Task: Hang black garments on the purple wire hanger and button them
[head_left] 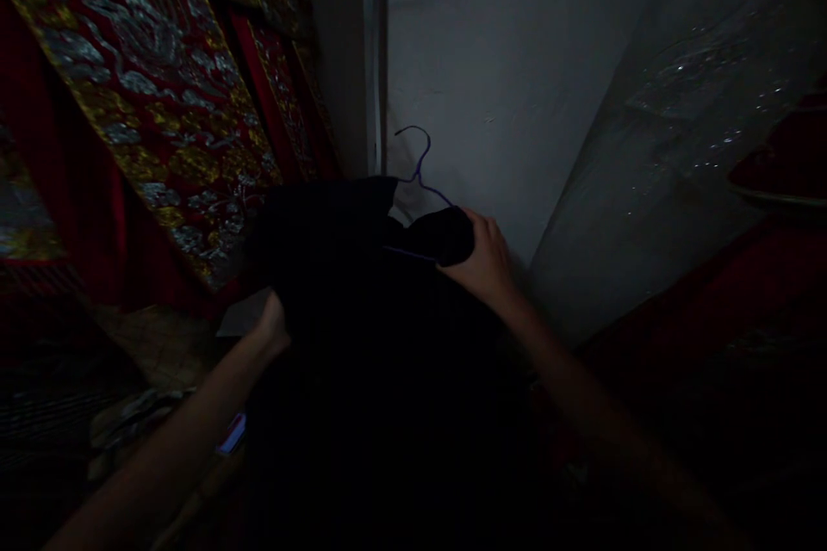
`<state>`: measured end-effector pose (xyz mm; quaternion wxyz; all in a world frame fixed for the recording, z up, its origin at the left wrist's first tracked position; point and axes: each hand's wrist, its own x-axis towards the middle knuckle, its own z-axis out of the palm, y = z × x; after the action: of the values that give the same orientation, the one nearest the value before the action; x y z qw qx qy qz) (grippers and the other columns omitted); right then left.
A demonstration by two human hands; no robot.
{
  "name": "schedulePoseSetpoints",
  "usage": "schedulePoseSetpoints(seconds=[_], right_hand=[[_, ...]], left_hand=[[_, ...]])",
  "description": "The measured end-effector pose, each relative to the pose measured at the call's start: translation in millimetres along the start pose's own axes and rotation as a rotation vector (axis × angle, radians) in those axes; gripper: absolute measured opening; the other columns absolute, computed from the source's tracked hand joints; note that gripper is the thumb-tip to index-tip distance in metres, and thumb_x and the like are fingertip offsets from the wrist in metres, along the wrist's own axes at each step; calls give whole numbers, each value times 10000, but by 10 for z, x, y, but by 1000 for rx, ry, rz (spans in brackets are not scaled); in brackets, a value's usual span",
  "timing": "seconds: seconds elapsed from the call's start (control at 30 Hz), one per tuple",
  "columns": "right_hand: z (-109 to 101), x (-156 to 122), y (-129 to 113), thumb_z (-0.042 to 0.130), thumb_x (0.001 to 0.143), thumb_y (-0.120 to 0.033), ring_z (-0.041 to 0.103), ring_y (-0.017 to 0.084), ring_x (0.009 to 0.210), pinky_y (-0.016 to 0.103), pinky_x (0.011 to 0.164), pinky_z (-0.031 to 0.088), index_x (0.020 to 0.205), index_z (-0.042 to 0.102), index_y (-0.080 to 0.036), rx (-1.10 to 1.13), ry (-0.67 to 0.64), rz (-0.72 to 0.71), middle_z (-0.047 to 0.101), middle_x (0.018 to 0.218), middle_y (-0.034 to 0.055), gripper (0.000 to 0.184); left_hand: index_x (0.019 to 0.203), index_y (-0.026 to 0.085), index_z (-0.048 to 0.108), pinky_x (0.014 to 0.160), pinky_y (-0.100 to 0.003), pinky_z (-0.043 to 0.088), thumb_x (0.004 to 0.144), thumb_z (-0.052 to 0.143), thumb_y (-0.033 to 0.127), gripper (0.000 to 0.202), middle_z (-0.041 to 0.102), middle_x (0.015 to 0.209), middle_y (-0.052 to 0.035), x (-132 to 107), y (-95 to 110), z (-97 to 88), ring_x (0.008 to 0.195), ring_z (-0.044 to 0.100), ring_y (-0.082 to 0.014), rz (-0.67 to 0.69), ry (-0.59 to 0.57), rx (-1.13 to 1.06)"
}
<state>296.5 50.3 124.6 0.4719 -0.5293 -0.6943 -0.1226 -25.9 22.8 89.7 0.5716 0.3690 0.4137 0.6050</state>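
Observation:
A black garment (362,344) hangs in the middle of the view, partly on a thin purple wire hanger (419,176) whose hook points up and left. My right hand (481,258) is closed round the garment's right shoulder, where the hanger's arm runs into the cloth. At the garment's left side, my left hand (275,327) grips its edge; the fingers are mostly behind the dark cloth. The view is very dark, so the garment's folds and lower part do not show.
On the left hang red cloths embroidered in gold and silver (161,69). A pale wall (504,60) stands ahead, with a narrow vertical strip (376,60) on it. Shiny clear plastic (685,120) and dark red cloth (698,284) are at the right. A small whitish-purple object (233,433) lies low left.

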Motion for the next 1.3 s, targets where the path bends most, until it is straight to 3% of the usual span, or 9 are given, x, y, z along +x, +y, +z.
schedulePoseSetpoints(seconds=[0.2,0.37,0.43,0.53,0.63,0.73,0.87,1.1,1.3], right_hand=[[-62,381,-268,812,600,-382,524,409,1213,590,1031,408,1445,458,-163,-74,-95,-75,543,1290,192,941],[-118,-14,-436,770,677,-413,333,368,1419,565,1143,304,1468,428,-242,187,-108,-288,371,1525,142,878],[10,-397,-507,718,747,-466,380,338,1388,524,1128,336,1381,503,-239,389,-12,-176,435,1483,128,706],[407,-1043,-659,616,855,-476,604,237,986,378,895,484,1012,607,-211,664,207,386,638,1017,74,308],[801,-1483,-841,614,829,-570,566,188,708,298,663,463,784,572,-219,873,-8,786,595,736,17,356],[950,-1587,-961,600,814,-606,577,195,698,295,643,445,704,604,-217,970,-298,787,623,700,26,404],[894,-1562,-949,597,800,-608,471,135,532,266,534,342,557,540,-203,940,-459,776,493,512,-19,476],[932,-1774,-907,615,810,-660,434,98,526,226,504,313,659,554,-181,1081,-319,850,499,574,-31,506],[885,-1772,-1009,627,809,-584,417,102,502,231,482,321,784,582,-193,1092,-363,859,491,596,-48,395]], left_hand=[[1366,236,583,1210,-411,330,932,489,657,612,583,1454,-74,-257,-352,86,1414,466,-250,134,148,-42],[1375,241,551,1214,-406,333,766,840,335,681,588,1446,-73,-527,-720,69,1400,485,-246,84,229,110],[1325,213,586,1176,-437,396,764,843,299,623,618,1406,-101,-616,-853,62,1339,551,-268,-14,251,79],[1276,208,614,1160,-441,420,765,843,279,565,627,1394,-106,-719,-984,85,1316,573,-273,-60,287,35],[1274,216,613,1173,-441,404,746,858,261,584,623,1400,-102,-802,-1019,110,1332,559,-272,-63,302,37],[1265,220,620,1160,-447,420,745,858,281,575,641,1377,-100,-874,-981,109,1311,579,-276,-65,317,49],[1265,222,623,1121,-434,467,774,832,331,544,654,1360,-95,-933,-920,83,1283,603,-274,-28,337,52],[1120,176,684,1055,-436,524,780,815,269,376,743,1184,-97,-867,-1019,12,1122,703,-265,-9,442,-5],[1130,176,687,1025,-435,547,773,818,263,390,756,1153,-95,-963,-1076,155,1097,714,-275,-60,359,-22]])
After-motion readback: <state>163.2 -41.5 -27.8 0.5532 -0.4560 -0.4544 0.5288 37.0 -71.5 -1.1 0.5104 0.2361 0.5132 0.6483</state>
